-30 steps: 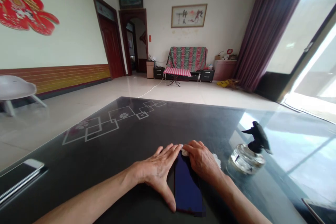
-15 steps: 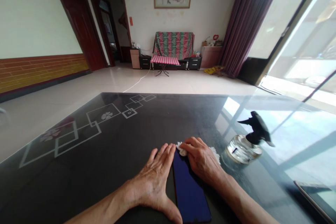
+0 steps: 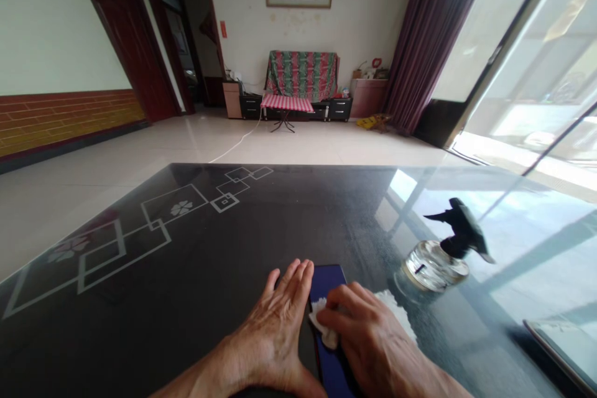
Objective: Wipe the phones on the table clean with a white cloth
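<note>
A flat dark-blue slab shaped like a phone (image 3: 326, 278) lies on the glossy black table (image 3: 196, 286), its near part running out of the lower edge of the view. Along its left side rests my left hand (image 3: 275, 326), fingers stretched out and thumb spread away, touching or almost touching its edge. My right hand (image 3: 377, 329) is closed on a crumpled white tissue (image 3: 326, 333) and presses it onto the slab's surface. More of the tissue sticks out to the right of that hand. A clear spray bottle (image 3: 436, 266) with a black trigger head stands to the right.
A second flat device (image 3: 566, 342), like a phone or tablet, is at the table's right edge. Pale square patterns (image 3: 156, 233) mark the tabletop's left side. Beyond are a small table with a striped cloth (image 3: 286, 103), a low cabinet and a purple curtain (image 3: 422, 37).
My right hand has drawn the tissue from the slab's far end toward me, uncovering that end. The left hand stays at the slab's left edge. The view has shifted slightly.
</note>
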The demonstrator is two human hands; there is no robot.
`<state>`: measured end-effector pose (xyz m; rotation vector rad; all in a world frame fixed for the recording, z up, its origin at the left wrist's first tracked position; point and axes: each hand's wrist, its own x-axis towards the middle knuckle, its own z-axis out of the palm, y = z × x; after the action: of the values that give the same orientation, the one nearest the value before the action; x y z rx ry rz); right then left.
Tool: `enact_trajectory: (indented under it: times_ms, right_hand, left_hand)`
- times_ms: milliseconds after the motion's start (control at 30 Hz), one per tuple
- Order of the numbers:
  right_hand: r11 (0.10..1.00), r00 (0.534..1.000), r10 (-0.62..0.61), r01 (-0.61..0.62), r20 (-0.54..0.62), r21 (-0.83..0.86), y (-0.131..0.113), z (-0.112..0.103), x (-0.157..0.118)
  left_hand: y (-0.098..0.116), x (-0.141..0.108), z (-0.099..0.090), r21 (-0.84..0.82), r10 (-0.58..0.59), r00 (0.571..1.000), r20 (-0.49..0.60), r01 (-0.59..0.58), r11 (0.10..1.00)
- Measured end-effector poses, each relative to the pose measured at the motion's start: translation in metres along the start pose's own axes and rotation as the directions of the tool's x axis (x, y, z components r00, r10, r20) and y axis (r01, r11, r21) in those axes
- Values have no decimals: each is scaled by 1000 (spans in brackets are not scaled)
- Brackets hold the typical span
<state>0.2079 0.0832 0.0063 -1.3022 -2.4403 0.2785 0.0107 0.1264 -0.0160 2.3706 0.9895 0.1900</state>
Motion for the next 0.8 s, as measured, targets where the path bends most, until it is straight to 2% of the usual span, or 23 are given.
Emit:
enact_trajectory:
  times_ms: [167,233,333,500,700,800]
  right_hand:
    - [982,982,-182,180,41,50,-5,0,-11]
    - [987,988,-153,151,29,54,0,0,-8]
    - [998,999,-44,45,-31,53,13,1,4]
    - [999,992,-3,10,-127,48,33,5,26]
    - [999,986,30,-25,-165,32,50,6,48]
    - [999,982,22,-13,-186,49,58,6,52]
  left_hand:
    - [3,1,-3,12,-33,999,20,33,999]
    - [3,1,-2,12,-46,999,10,46,999]
    - [0,0,0,-1,-59,997,-39,59,998]
    - [0,0,4,-2,-117,991,-67,117,993]
    - [6,8,0,-37,-245,942,-227,243,969]
    - [8,19,-12,-7,-281,944,-175,284,959]
